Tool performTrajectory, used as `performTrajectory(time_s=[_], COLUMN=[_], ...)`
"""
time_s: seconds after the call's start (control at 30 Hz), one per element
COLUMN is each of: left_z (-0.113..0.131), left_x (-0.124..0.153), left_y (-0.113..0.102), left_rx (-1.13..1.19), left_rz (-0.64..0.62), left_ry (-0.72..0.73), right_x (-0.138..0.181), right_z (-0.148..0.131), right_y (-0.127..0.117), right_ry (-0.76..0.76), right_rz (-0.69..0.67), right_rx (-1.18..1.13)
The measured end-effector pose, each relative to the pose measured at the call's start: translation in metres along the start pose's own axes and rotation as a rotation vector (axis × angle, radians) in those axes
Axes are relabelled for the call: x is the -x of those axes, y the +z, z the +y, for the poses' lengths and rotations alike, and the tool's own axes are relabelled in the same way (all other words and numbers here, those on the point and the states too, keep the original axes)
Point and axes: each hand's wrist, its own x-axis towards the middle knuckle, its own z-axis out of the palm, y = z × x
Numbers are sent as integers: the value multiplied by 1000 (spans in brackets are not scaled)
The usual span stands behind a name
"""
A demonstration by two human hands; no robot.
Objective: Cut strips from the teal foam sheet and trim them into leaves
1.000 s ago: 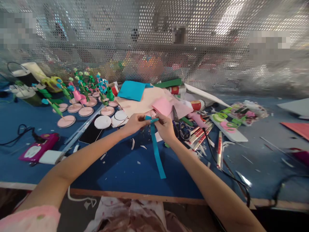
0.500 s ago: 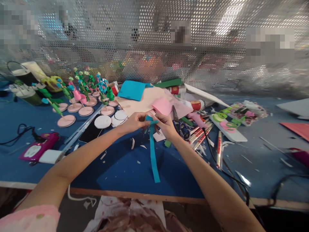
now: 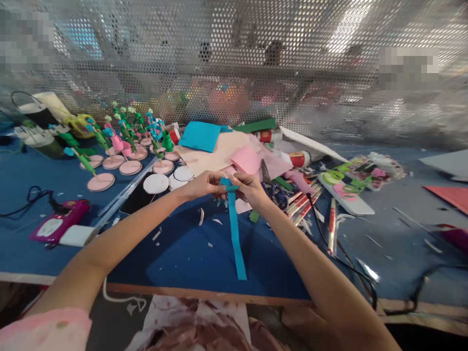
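A long blue paper strip (image 3: 235, 229) hangs down from between my two hands over the middle of the table. Its top end is folded or crossed over itself at my fingertips. My left hand (image 3: 204, 185) pinches that folded end from the left side. From the right, my right hand (image 3: 251, 189) grips it with thumb and fingers pressed together. The strip's lower end dangles near the table's front edge. Behind my hands lie pink paper pieces (image 3: 246, 158) and a folded blue sheet (image 3: 200, 136).
Paper flowers on round pink bases (image 3: 100, 182) stand at the left, beside a phone (image 3: 137, 199) and a purple power strip (image 3: 60, 224). Right of my hands lie a pink glue gun (image 3: 298, 181), glue sticks, scissors and cables. A perforated metal panel (image 3: 234, 63) rises behind.
The strip's hanging end has swung slightly right and lower. Both hands keep their pinch on the folded top, with only small finger shifts.
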Motion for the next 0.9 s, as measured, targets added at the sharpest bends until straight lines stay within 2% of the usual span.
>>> performTrajectory(time_s=[0.13, 0.27, 0.47, 0.7, 0.9], left_z=[1, 3, 4, 1, 2], left_x=[1, 1, 1, 1, 2], left_y=[-6, -6, 2, -2, 1], left_rx=[-72, -115, -132, -119, -82], left_rz=[-41, -111, 52, 13, 80], left_ry=[-6, -38, -53, -31, 7], right_x=[0, 0, -1, -2, -2], right_z=[-2, 3, 10, 14, 19], right_y=[-1, -6, -8, -5, -3], right_ry=[18, -60, -88, -17, -22], right_rz=[-15, 11, 79, 89, 65], right_rx=[16, 99, 183, 89, 66])
